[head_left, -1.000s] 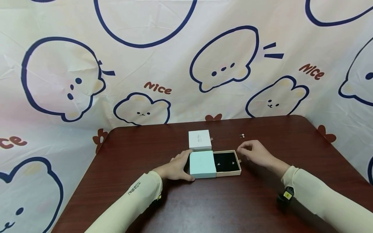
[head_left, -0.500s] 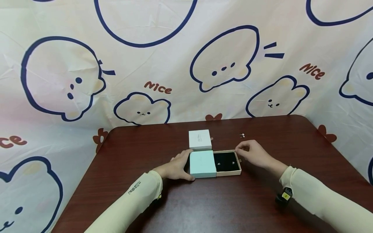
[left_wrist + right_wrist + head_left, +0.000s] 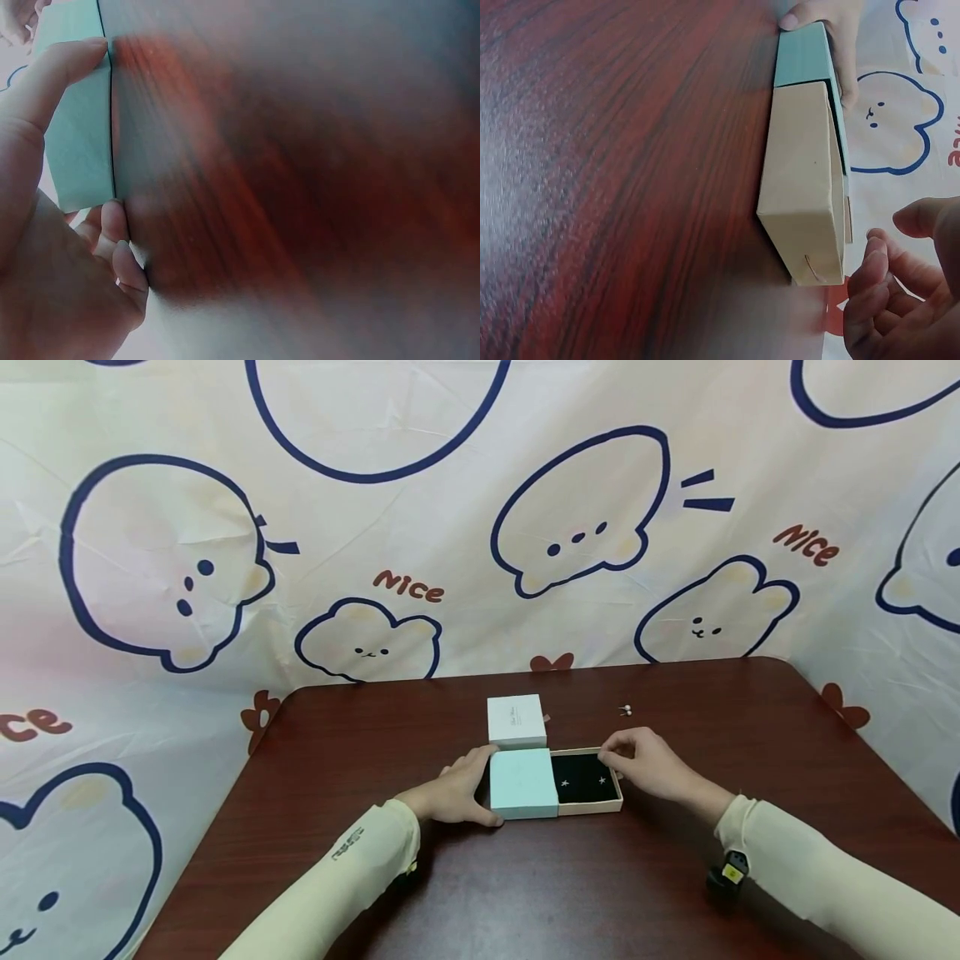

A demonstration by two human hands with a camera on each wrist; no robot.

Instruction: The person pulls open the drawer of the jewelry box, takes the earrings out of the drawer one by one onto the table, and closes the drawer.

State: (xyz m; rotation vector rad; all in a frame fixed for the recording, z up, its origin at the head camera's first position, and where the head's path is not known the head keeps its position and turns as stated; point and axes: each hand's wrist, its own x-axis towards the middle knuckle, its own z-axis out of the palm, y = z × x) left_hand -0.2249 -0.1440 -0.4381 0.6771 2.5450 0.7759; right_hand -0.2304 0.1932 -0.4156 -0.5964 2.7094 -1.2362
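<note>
A mint-green box sleeve (image 3: 524, 783) lies on the table, with a cream drawer (image 3: 589, 808) pulled out on its right. On the drawer's black pad (image 3: 582, 768) sit two small star earrings, a left star earring (image 3: 565, 783) and a right star earring (image 3: 602, 781). My left hand (image 3: 453, 791) grips the sleeve's left end, thumb at the near side and fingers at the far side. Over the drawer's far right corner hovers my right hand (image 3: 651, 764). In the right wrist view its fingers (image 3: 870, 274) are loosely curled, thumb apart, nothing visible between them.
Behind the sleeve stands a white lidded box (image 3: 516, 721) with small print and a ribbon tab. Small pearl-like earrings (image 3: 626, 710) lie farther back on the right of the brown table (image 3: 480, 885). A printed cloth (image 3: 465, 527) hangs behind the table.
My right hand has shifted slightly left, from beside the drawer to over its far right corner. The left hand and the boxes look unmoved.
</note>
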